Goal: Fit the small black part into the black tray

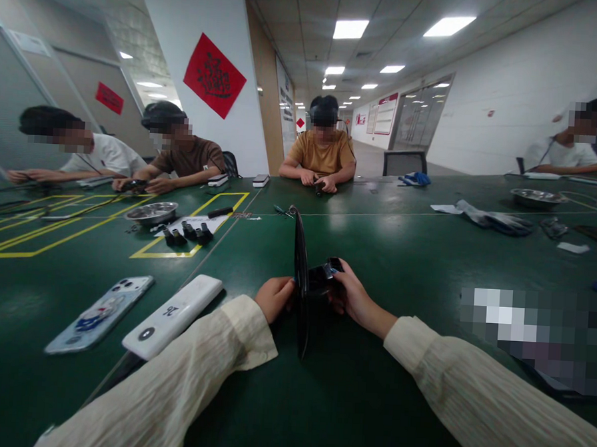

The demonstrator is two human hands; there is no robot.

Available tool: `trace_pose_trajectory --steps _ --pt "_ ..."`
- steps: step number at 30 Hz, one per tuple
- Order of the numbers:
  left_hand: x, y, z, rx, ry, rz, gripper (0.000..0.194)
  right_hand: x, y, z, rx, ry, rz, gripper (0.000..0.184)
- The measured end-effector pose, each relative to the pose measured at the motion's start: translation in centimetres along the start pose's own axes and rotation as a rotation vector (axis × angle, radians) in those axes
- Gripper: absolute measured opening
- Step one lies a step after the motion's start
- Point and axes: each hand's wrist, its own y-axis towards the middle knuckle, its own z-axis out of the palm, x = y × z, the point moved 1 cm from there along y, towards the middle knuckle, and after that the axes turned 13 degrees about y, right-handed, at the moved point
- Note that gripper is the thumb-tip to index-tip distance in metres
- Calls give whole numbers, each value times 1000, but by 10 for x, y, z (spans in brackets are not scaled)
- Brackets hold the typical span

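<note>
A thin, dark, rounded panel [300,284] stands upright on the table, seen almost edge-on. My left hand [275,298] is closed against its left face near the middle. From its right side sticks out a black box-like part [320,276] with a small shiny, bluish piece on top. My right hand [357,294] grips this part, thumb on top and fingers curled underneath. What the object is exactly I cannot tell, and the left fingertips are partly hidden.
Left of my arm lie a white power bank [173,316] and a phone [101,313]. Farther off are a metal bowl [151,212], several black parts [188,233] and yellow tape. Gloves [493,219] and another bowl [536,198] lie right. A person [322,148] sits opposite; others sit at both sides.
</note>
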Motion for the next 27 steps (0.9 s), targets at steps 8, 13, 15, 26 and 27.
trace_pose_trajectory --steps 8,13,15,26,27 --pt "11 2 3 -27 9 89 31 -1 1 -1 21 -18 6 41" --pt "9 2 2 7 -10 107 35 0 1 0 16 -24 20 43" --pt "6 1 0 15 -23 105 35 1 0 1 0 -19 18 42" --pt "2 0 -1 15 -41 73 36 -2 3 -2 18 -5 1 39" --pt "2 0 -1 16 -35 78 36 -2 3 -3 20 -5 -2 39"
